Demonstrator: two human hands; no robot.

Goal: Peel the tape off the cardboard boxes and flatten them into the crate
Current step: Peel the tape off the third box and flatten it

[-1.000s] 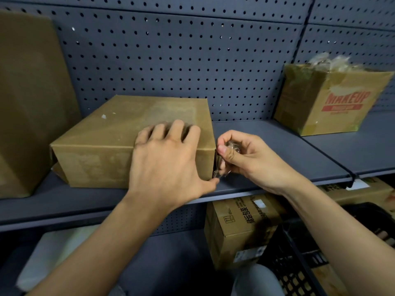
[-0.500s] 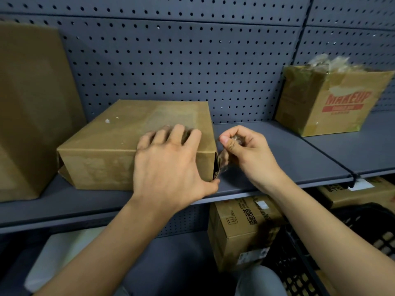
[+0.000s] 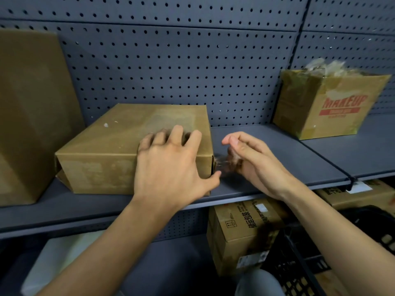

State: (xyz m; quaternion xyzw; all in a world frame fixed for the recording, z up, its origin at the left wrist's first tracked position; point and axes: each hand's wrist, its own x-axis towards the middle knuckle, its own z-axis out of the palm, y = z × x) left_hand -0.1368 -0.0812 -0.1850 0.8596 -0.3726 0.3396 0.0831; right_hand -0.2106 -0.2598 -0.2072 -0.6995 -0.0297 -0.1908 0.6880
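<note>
A flat brown cardboard box lies on the grey shelf. My left hand presses on its right front corner, fingers spread over the top edge and thumb stretched along the bottom front. My right hand is just right of the box's end, blurred by motion. Its fingers pinch a crumpled strip of clear tape that still runs to the box's right front corner. Part of a black crate shows at the lower right, below the shelf.
A tall brown box stands at the left of the shelf. At the right an open box printed MAKEUP holds crumpled tape. Under the shelf are a printed carton, another carton and a white object. Pegboard backs the shelf.
My right hand has dropped from near the top edge to the box's lower right corner, pulling the tape with it. My left hand has stayed on the box.
</note>
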